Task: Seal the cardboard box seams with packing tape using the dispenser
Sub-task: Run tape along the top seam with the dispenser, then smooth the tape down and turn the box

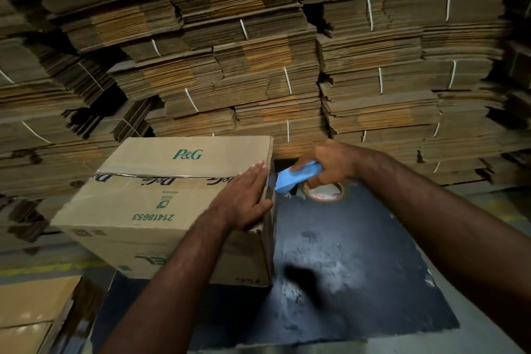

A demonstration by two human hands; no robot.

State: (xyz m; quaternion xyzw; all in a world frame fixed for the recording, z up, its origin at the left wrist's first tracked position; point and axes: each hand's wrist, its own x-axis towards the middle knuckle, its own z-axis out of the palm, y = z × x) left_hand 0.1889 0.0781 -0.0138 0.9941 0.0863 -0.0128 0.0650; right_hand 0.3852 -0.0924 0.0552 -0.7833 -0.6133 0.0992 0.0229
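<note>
A brown cardboard box (161, 204) with green print stands on a dark table (359, 267), its top flaps closed. A strip of clear packing tape (161, 176) runs along the top centre seam. My left hand (244, 198) lies flat, fingers together, on the box's right top edge over the end of the seam. My right hand (330, 164) grips a blue tape dispenser (296, 177) just past the box's right side, its front tip low beside the box's upper right corner. The tape roll (324, 191) hangs under that hand.
Tall stacks of flattened, strapped cardboard sheets (258, 66) fill the whole background right behind the table. Another brown carton (31, 313) sits at the lower left. Grey floor with a yellow line shows beyond the table's edges.
</note>
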